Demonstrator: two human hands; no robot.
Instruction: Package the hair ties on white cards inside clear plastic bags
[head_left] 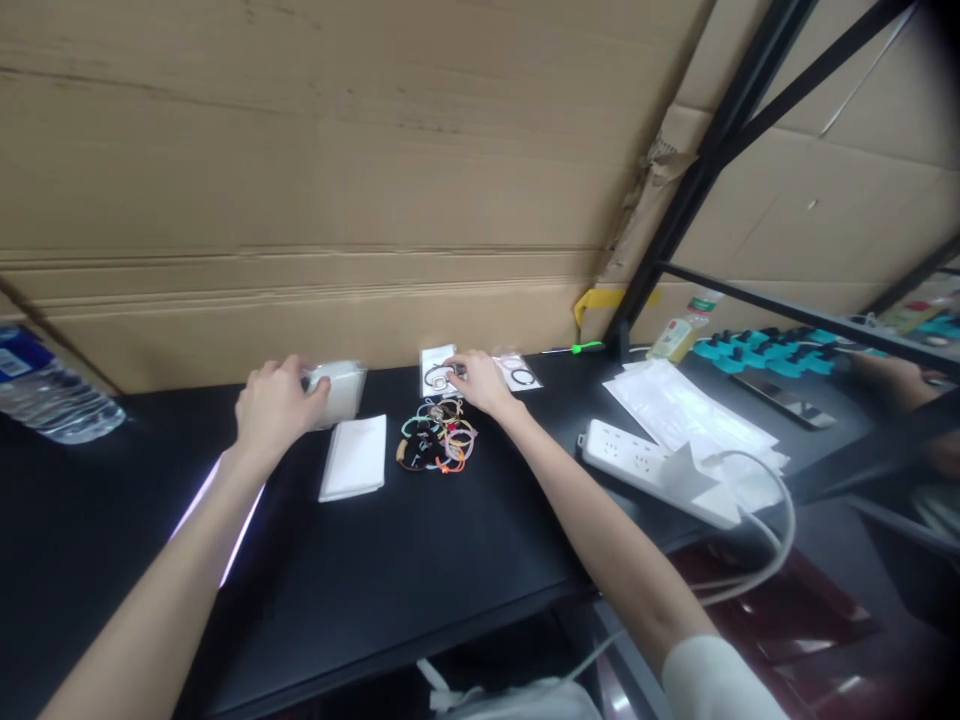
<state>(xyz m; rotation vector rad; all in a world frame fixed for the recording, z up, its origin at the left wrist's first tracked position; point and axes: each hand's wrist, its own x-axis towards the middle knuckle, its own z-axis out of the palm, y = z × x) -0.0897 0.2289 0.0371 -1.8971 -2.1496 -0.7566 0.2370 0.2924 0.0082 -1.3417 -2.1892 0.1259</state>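
Observation:
My left hand (277,405) is at a stack of clear plastic bags (345,388), with thumb and curled fingers closed on its left edge. A small dark spot shows between them; I cannot make it out. Just in front lies a stack of white cards (355,458). My right hand (480,380) has its fingers closed at a dark hair tie (437,376), which rests on a white card in a clear bag (435,356). The fingertips partly hide it. Below is a pile of colourful hair ties (439,440). Right of this hand lies another bagged card with a hair tie (519,374).
A white power strip (645,465) with a cable and white plastic sheets (682,405) lie right. Beyond are a drink bottle (684,325), teal pieces (765,350), a phone (784,400) and a black metal frame post (675,215). A water bottle (56,390) lies left; cardboard backs the table.

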